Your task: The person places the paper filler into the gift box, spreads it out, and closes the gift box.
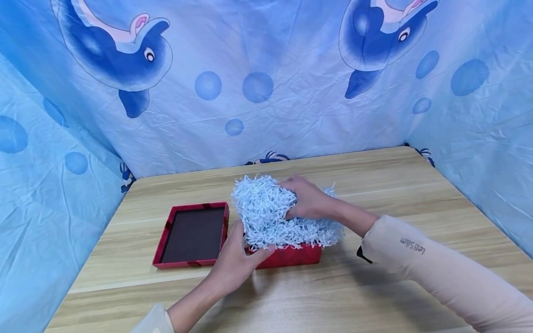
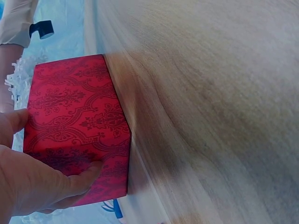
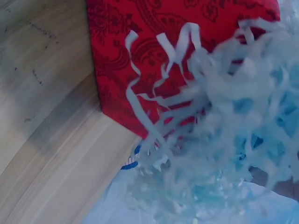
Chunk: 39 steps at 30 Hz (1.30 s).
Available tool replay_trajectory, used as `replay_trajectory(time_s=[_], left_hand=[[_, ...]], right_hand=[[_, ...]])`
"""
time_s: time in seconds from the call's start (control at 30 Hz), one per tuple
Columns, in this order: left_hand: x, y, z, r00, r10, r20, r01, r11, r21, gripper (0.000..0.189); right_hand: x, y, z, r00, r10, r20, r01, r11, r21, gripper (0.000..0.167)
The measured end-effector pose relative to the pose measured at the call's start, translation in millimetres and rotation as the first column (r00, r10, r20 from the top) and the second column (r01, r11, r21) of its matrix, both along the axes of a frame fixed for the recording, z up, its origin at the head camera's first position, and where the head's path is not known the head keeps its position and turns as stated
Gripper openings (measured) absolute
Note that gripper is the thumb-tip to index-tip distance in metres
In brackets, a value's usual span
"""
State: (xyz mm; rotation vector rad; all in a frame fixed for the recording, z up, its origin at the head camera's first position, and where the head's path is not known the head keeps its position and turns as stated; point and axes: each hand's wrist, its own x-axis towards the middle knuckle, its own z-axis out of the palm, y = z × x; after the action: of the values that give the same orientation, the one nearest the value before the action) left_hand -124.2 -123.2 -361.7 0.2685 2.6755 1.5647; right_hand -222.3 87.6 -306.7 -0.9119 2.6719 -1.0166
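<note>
- Left hand point(image 1: 235, 261) grasps the near left corner of a rectangular red box with a dark damask-like pattern point(image 1: 291, 256), its thumb at the front upper edge and its other fingers along the end wall.
- Right hand point(image 1: 308, 199) grasps a clump of pale blue, crinkled shredded paper point(image 1: 262, 203), thumb low and fingers high around it; the fingertips are buried, and the right wrist view hides them behind blurred strands.
- Below the right hand and just right of the left, the box stands on a light wood-grain table point(image 1: 395, 185). The paper heaps above its rim, tallest just left of the right hand, with strands spilling over the front edge and right end.
- Beside the left hand, on its outer side, a shallow red rectangular tray-like piece with a black inner face point(image 1: 193, 236) lies flat, hollow side up, apart from the box.
- Behind the right hand, a cream sleeve with dark lettering point(image 1: 416, 273) covers the forearm; a small black object point(image 1: 364, 255) shows at its cuff.
- Beyond both hands hangs a blue cloth backdrop printed with dolphins and bubbles point(image 1: 300, 125).
</note>
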Motion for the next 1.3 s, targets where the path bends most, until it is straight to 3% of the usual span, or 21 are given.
replay_trajectory(time_s=[0.27, 0.63, 1.07, 1.3], left_hand=[[-0.2, -0.6, 1.3, 1.0, -0.023, -0.02, 0.024, 0.999, 0.027, 0.08], [-0.4, -1.3, 1.5, 1.0, -0.006, -0.008, 0.006, 1.0, 0.008, 0.079], [-1.0, -1.2, 3.2, 1.0, -0.018, -0.004, 0.018, 1.0, 0.017, 0.082], [-0.7, -1.4, 3.6, 1.0, -0.014, -0.009, 0.014, 1.0, -0.002, 0.081]], right_hand=[[6.4, -13.0, -4.6, 1.0, -0.002, 0.022, 0.001, 0.999, 0.052, 0.067], [11.3, -16.7, -5.9, 0.999, -0.019, -0.048, 0.025, 0.989, 0.143, 0.065], [17.5, -7.8, 5.7, 0.998, -0.03, -0.053, 0.038, 0.985, 0.166, 0.084], [19.9, 1.9, 13.6, 0.997, 0.021, -0.074, -0.009, 0.988, 0.157, 0.089]])
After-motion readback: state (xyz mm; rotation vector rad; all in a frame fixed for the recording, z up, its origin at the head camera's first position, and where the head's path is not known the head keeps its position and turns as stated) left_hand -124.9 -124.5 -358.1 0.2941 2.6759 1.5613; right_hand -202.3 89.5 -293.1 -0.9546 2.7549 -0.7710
